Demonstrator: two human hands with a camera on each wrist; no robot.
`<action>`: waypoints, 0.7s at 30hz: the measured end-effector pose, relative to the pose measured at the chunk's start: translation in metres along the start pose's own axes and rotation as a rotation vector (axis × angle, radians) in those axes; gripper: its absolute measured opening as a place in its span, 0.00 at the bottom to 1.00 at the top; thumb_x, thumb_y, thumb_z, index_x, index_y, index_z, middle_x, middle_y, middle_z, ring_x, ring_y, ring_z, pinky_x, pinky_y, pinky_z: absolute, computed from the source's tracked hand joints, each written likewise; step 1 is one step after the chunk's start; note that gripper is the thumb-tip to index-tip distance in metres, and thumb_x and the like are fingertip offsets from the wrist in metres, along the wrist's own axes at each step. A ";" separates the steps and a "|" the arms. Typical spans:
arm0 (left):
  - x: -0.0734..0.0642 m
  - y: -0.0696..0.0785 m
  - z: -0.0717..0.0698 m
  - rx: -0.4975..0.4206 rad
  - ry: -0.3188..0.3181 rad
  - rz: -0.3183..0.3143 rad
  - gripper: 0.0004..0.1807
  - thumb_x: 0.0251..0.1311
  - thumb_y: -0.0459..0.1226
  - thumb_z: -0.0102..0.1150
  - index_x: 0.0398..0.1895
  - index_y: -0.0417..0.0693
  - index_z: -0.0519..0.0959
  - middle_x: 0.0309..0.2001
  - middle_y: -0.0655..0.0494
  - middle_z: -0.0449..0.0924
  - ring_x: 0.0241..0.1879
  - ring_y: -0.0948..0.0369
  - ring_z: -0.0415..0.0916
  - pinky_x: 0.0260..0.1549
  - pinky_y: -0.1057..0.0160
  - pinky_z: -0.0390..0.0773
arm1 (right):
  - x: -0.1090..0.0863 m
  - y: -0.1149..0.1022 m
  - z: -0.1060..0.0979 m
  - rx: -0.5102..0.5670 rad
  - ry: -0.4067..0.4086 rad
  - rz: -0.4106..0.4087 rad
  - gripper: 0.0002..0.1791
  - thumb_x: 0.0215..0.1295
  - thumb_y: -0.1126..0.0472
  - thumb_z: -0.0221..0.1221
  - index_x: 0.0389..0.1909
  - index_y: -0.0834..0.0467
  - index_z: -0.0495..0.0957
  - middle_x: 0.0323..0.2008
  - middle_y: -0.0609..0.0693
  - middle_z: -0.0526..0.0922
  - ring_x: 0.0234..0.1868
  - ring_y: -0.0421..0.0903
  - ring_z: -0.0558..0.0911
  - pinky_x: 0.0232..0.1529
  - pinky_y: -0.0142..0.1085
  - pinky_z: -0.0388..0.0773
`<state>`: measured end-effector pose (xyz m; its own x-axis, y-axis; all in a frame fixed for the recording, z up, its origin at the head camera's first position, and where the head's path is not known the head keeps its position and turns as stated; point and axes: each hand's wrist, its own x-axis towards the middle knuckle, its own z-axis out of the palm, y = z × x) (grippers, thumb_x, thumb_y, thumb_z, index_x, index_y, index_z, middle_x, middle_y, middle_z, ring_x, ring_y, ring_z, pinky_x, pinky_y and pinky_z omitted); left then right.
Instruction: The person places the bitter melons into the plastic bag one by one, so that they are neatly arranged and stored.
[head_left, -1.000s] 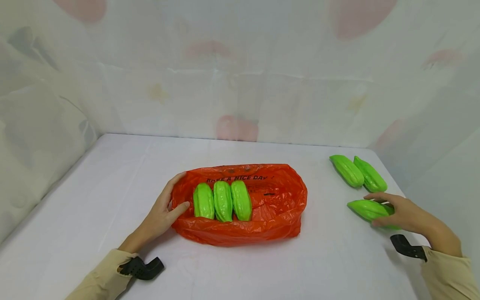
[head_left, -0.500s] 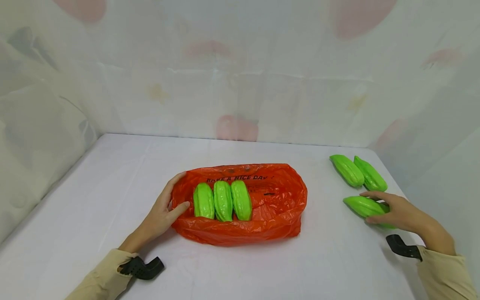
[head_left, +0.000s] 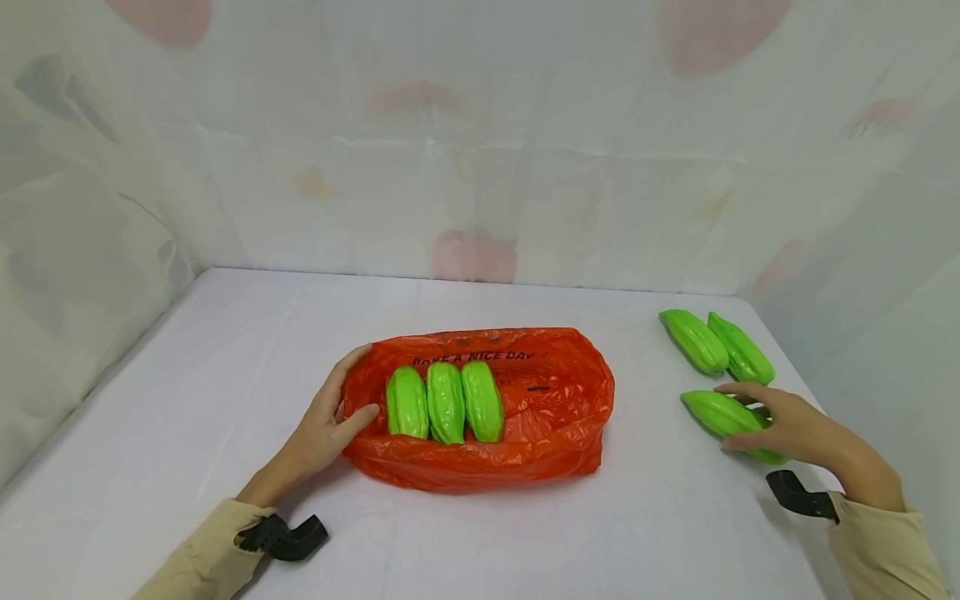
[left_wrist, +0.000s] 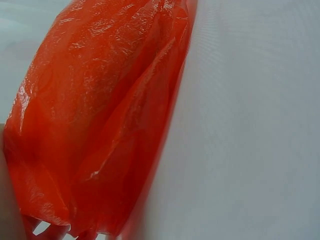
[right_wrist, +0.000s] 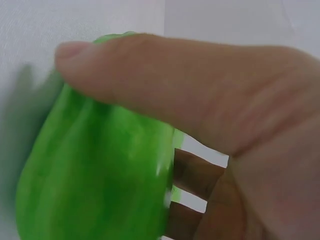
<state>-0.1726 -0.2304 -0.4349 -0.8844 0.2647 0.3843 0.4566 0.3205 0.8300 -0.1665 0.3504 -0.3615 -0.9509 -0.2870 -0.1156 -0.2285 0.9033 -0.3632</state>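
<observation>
Right hand [head_left: 795,429], grasping a green pod [head_left: 716,414], had edged left toward the red bag [head_left: 480,468], left hand [head_left: 324,425] still holding it, so the pod was closer but outside.

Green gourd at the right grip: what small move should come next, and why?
Probably bring the green gourd leftward, over the right side of the red bag. The right grip has thumb and fingers around it, the left grip holds the bag's left end, and the three gourds inside lie toward the left, leaving room on the right.
</observation>
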 end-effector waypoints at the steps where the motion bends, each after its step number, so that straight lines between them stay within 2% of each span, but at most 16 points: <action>1: 0.000 0.000 0.000 0.002 0.001 -0.001 0.42 0.63 0.26 0.56 0.78 0.53 0.52 0.72 0.45 0.61 0.67 0.63 0.64 0.60 0.81 0.63 | 0.000 -0.001 0.000 0.002 -0.006 0.003 0.40 0.49 0.54 0.75 0.62 0.65 0.71 0.52 0.72 0.79 0.49 0.66 0.81 0.43 0.51 0.78; 7: 0.000 0.001 0.000 0.017 0.001 -0.008 0.42 0.63 0.27 0.56 0.78 0.54 0.52 0.73 0.45 0.60 0.67 0.62 0.64 0.60 0.81 0.62 | 0.001 -0.007 -0.001 0.004 -0.007 0.017 0.41 0.53 0.52 0.73 0.64 0.66 0.69 0.54 0.73 0.78 0.48 0.65 0.82 0.42 0.49 0.79; 14: 0.000 0.001 0.000 0.018 -0.001 -0.005 0.41 0.64 0.27 0.56 0.78 0.53 0.52 0.72 0.45 0.61 0.66 0.62 0.64 0.60 0.81 0.63 | 0.002 -0.017 -0.002 0.051 0.007 0.023 0.41 0.58 0.50 0.69 0.68 0.65 0.65 0.55 0.73 0.77 0.47 0.62 0.83 0.37 0.40 0.78; 17: 0.000 0.000 0.000 0.020 -0.001 -0.001 0.41 0.64 0.27 0.56 0.78 0.53 0.52 0.72 0.45 0.61 0.66 0.62 0.65 0.60 0.81 0.63 | 0.003 -0.022 -0.001 0.067 0.008 0.021 0.42 0.59 0.49 0.68 0.69 0.65 0.64 0.56 0.73 0.77 0.48 0.62 0.83 0.37 0.40 0.79; 21: 0.000 -0.001 0.000 0.023 -0.002 0.002 0.41 0.64 0.26 0.56 0.78 0.54 0.52 0.72 0.46 0.61 0.66 0.62 0.65 0.60 0.81 0.64 | 0.003 -0.026 -0.001 0.083 0.009 0.018 0.42 0.61 0.49 0.68 0.69 0.67 0.63 0.57 0.74 0.76 0.49 0.65 0.82 0.39 0.45 0.81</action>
<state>-0.1732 -0.2308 -0.4356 -0.8832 0.2670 0.3855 0.4607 0.3404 0.8197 -0.1637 0.3258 -0.3514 -0.9566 -0.2679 -0.1150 -0.1937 0.8787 -0.4363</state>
